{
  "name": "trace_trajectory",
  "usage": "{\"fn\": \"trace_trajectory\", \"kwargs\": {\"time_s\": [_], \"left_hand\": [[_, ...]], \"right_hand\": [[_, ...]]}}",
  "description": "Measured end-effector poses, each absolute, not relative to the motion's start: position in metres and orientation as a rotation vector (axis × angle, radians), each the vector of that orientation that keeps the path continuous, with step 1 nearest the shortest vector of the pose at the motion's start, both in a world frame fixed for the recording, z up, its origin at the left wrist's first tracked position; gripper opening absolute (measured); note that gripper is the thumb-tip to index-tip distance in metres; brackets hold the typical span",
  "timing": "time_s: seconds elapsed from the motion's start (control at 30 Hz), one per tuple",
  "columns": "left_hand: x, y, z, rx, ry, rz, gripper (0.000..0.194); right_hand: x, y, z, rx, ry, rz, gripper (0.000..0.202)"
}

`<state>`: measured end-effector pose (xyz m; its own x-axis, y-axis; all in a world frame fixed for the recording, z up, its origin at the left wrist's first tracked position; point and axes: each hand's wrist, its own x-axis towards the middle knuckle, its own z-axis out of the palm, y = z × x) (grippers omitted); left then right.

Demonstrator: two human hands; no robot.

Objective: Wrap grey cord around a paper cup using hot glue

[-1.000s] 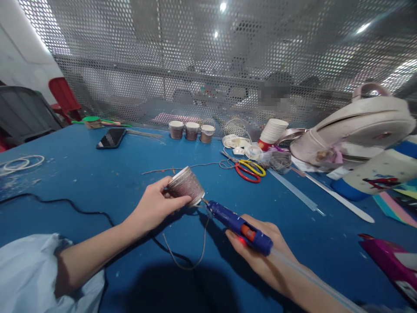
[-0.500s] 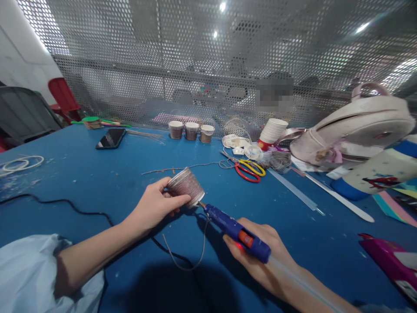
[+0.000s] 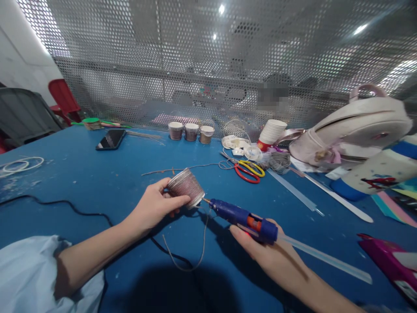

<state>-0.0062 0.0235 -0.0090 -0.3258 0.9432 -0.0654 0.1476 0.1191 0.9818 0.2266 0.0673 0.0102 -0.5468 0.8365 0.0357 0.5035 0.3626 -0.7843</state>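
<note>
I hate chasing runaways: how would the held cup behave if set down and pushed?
The white-edged cup is probably light, seemingly paper under its wrapping. On its side, the tapered body would likely roll in a curve. Its loose cord may drag limply, judging by that slack bend.

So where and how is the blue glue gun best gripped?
Probably by the rear underside of the glue gun, where the right hand holds it, approaching from the right: its narrow metal nozzle points left toward the wrapped cup, and a clear stick juts from its back end.
</note>
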Motion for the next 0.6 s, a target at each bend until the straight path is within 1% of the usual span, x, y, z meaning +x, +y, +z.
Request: {"fn": "trace_trajectory", "kwargs": {"time_s": [0.13,0.3,0.43,0.6], "left_hand": [[-0.0068,0.0238,-0.0097,1.099,1.615,1.286,0.032],[-0.0052,0.0228,-0.0081,1.085,1.611,1.288,0.031],[-0.0052,0.0233,-0.0082,1.082,1.599,1.292,0.031],[-0.0071,0.0239,-0.011,1.09,1.606,1.29,0.033]], "right_hand": [[0.2279,0.068,0.008,-1.187,-2.178,1.124,0.035],[0.2254,0.0623,0.0072,-1.149,-2.246,1.035,0.028],[0.2236,0.0608,0.0094,-1.097,-2.315,1.083,0.029],[0.227,0.0656,0.0092,-1.147,-2.216,1.046,0.032]]}}
